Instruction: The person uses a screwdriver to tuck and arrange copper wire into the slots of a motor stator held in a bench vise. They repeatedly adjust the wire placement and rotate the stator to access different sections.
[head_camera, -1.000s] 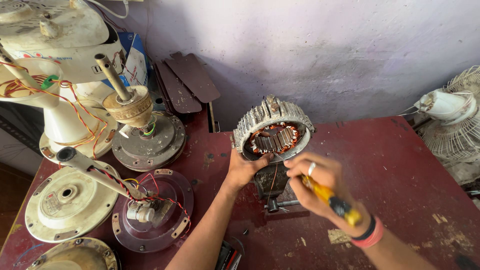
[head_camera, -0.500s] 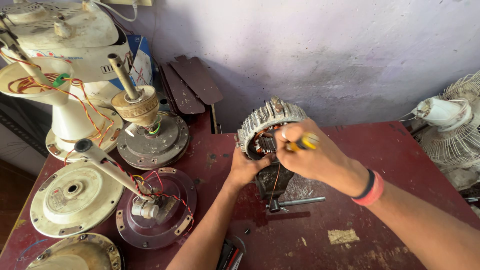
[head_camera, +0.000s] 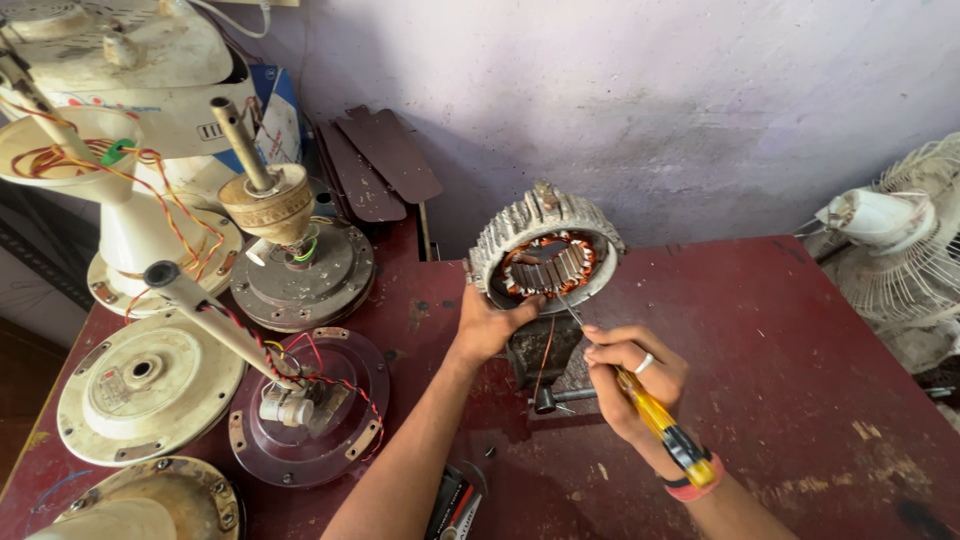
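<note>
Your right hand (head_camera: 628, 375) has dropped back from the motor's face since half a second ago and now sits lower, below the opening, with only the tool's tip up at the windings. You've got the yellow-handled screwdriver (head_camera: 655, 418) wrapped in that hand, fingers (head_camera: 612, 352) pinched tight round the shaft end, its thin blade angling up and left into the stator (head_camera: 547, 255). Your left hand (head_camera: 490, 325) is pressed against the lower left rim of that ribbed grey stator, thumb hooked at the edge, fingers curled shut on the casing. It stands upright on its edge above a small vise (head_camera: 545, 360), just ahead of both hands, copper coils showing inside the ring. Below your wrists lies the dark red table (head_camera: 800, 400). Well off to the left of your left fingers sit opened ceiling fan housings (head_camera: 300, 270) with red and yellow wires trailing. Far right of your right fingers, a white caged table fan (head_camera: 905, 245) lies at the table's edge.
</note>
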